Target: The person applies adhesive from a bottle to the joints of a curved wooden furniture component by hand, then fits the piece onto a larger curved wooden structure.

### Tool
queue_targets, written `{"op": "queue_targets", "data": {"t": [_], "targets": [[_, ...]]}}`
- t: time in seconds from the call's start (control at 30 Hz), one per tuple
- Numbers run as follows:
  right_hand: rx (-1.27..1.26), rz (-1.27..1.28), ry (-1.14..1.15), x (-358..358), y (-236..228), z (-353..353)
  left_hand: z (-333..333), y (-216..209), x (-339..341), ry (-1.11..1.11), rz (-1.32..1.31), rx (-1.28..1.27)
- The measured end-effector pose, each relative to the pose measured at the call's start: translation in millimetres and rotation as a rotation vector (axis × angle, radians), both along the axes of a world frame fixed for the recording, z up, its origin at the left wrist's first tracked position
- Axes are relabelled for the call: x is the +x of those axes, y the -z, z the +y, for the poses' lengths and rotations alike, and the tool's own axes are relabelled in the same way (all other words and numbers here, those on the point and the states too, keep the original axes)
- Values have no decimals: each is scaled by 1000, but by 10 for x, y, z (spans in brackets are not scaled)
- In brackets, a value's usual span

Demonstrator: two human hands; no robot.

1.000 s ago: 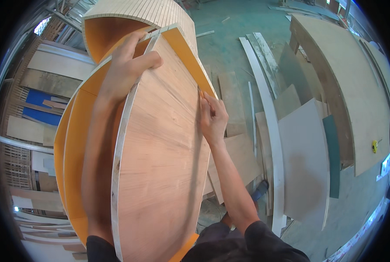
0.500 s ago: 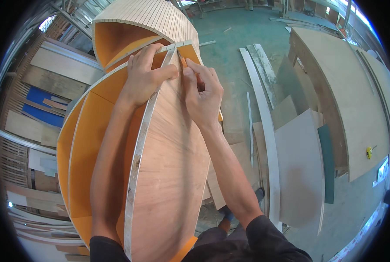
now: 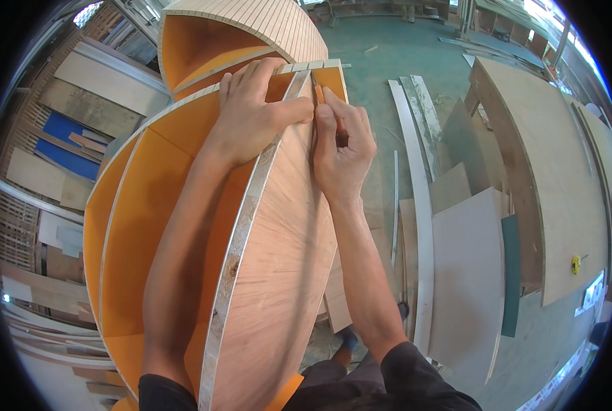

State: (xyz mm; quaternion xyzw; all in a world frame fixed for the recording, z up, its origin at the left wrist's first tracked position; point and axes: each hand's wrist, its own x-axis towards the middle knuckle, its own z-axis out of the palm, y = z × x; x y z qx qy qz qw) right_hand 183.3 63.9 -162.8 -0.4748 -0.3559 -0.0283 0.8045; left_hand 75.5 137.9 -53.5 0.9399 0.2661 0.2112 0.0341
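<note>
Right hand (image 3: 347, 147), pinching orange pencil (image 3: 320, 92), shifted up wooden panel (image 3: 285, 240); left hand (image 3: 252, 122) still clamped on panel edge.

Floor (image 3: 361, 79) bears pale boards (image 3: 423, 205); wooden table (image 3: 559, 185) bears yellow tape measure (image 3: 576, 265).

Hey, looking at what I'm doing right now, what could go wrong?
Your left hand has its thumb close to the orange pencil in your right hand, so a slip might poke it. The pencil is near the top edge of the wooden panel, so it could run off there. Loose boards lie on the floor near your foot, so stepping sideways could trip you.
</note>
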Motion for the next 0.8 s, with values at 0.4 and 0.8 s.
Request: {"op": "queue_targets", "data": {"t": [0.4, 0.8], "targets": [[21, 34, -21, 25, 2, 2, -41, -12, 0, 123, 27, 164], [-85, 108, -22, -104, 92, -103, -133, -130, 56, -114, -108, -257]]}}
